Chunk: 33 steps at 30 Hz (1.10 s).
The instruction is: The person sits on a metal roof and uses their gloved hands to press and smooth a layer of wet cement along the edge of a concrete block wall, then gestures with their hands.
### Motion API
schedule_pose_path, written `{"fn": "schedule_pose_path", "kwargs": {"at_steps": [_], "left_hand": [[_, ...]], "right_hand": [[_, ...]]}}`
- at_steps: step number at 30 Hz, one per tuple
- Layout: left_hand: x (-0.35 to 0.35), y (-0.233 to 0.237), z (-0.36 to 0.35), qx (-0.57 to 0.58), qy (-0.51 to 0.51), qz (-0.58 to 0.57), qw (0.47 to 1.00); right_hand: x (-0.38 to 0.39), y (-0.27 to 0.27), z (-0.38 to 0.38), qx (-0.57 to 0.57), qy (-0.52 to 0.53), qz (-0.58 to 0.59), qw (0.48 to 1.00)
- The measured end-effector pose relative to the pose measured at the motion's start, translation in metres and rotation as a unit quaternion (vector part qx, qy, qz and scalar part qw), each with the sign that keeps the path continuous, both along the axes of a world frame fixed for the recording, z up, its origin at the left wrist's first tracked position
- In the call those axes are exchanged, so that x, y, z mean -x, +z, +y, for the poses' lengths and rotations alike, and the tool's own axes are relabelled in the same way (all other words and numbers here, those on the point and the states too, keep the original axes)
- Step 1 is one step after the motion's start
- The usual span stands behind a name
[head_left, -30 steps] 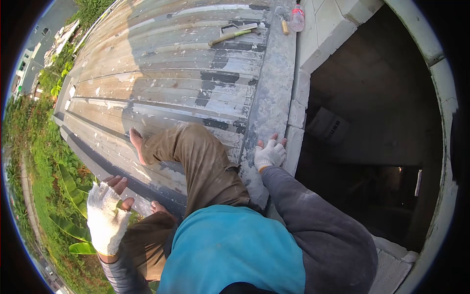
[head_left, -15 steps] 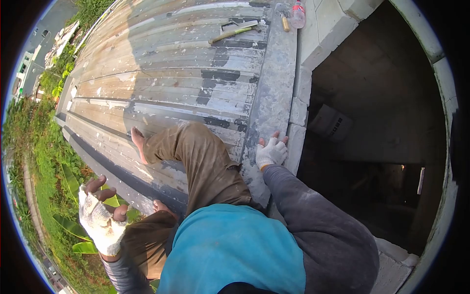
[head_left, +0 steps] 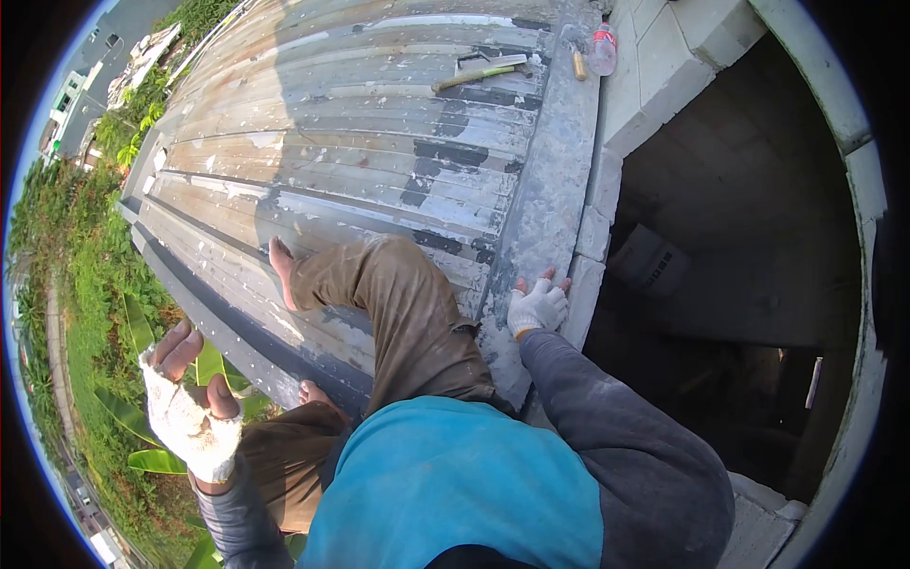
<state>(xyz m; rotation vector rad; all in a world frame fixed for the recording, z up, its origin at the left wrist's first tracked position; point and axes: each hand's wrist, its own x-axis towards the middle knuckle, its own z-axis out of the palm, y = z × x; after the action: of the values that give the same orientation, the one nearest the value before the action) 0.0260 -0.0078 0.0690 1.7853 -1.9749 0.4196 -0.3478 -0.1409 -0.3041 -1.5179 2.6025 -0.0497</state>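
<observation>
My left hand point(head_left: 191, 417), in a worn white fingerless glove, is raised at the lower left, over the roof's edge. Its thumb stands apart from the bent fingers, and nothing shows in its grasp. My right hand point(head_left: 539, 307), gloved the same way, rests with spread fingers on the grey mortar-covered ledge point(head_left: 552, 180) beside the block wall point(head_left: 580, 284). Between my hands my bent leg in brown trousers point(head_left: 403, 303) stretches over the corrugated metal roof point(head_left: 313, 152); both feet are bare.
A wooden-handled tool point(head_left: 474, 78) lies on the upper roof. Near it on the ledge are a short wooden handle point(head_left: 579, 65) and a clear plastic bottle point(head_left: 603, 52). To the right, a dark opening contains a white bucket point(head_left: 652, 261). Plants point(head_left: 90, 322) grow below the roof edge.
The view has shifted, so the roof and ledge appear slightly lower and further right. My left hand has turned a little, its fingers now closer together. My right hand stays on the ledge.
</observation>
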Motion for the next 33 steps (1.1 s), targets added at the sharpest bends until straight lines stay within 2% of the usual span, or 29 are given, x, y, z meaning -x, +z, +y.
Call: {"fn": "schedule_pose_path", "kwargs": {"at_steps": [2, 5, 9, 11, 15, 18, 20, 26, 29, 33], "left_hand": [[0.004, 0.000, 0.001, 0.023, 0.042, 0.061, 0.997], [-0.001, -0.002, 0.001, 0.072, 0.015, 0.044, 0.996], [-0.007, -0.008, 0.005, 0.106, 0.010, 0.045, 0.993], [-0.010, -0.011, 0.008, 0.145, 0.007, 0.071, 0.987], [-0.014, -0.012, 0.015, 0.137, 0.015, 0.050, 0.989], [-0.011, -0.011, 0.015, 0.143, 0.036, 0.077, 0.986], [-0.013, -0.010, 0.011, 0.162, -0.025, 0.039, 0.986], [-0.008, -0.011, 0.013, 0.168, 0.003, 0.078, 0.983], [-0.011, -0.010, 0.013, 0.161, -0.030, 0.065, 0.984], [-0.010, -0.007, 0.015, 0.151, -0.011, 0.042, 0.988]], "right_hand": [[-0.001, 0.005, 0.000, -0.011, -0.010, -0.022, 1.000], [-0.002, 0.014, -0.002, -0.038, -0.017, -0.044, 0.998], [0.001, -0.001, -0.001, -0.027, -0.011, -0.042, 0.999], [0.003, -0.012, 0.001, 0.017, 0.008, 0.024, 1.000], [0.000, -0.001, 0.000, -0.011, -0.002, 0.004, 1.000], [0.002, -0.005, 0.000, -0.004, 0.012, 0.021, 1.000], [0.001, 0.001, -0.002, -0.034, 0.002, -0.001, 0.999], [-0.003, 0.013, -0.001, -0.035, -0.005, -0.027, 0.999], [-0.002, 0.008, -0.001, -0.027, 0.003, -0.013, 1.000], [-0.003, 0.010, -0.002, -0.026, 0.001, -0.012, 1.000]]}}
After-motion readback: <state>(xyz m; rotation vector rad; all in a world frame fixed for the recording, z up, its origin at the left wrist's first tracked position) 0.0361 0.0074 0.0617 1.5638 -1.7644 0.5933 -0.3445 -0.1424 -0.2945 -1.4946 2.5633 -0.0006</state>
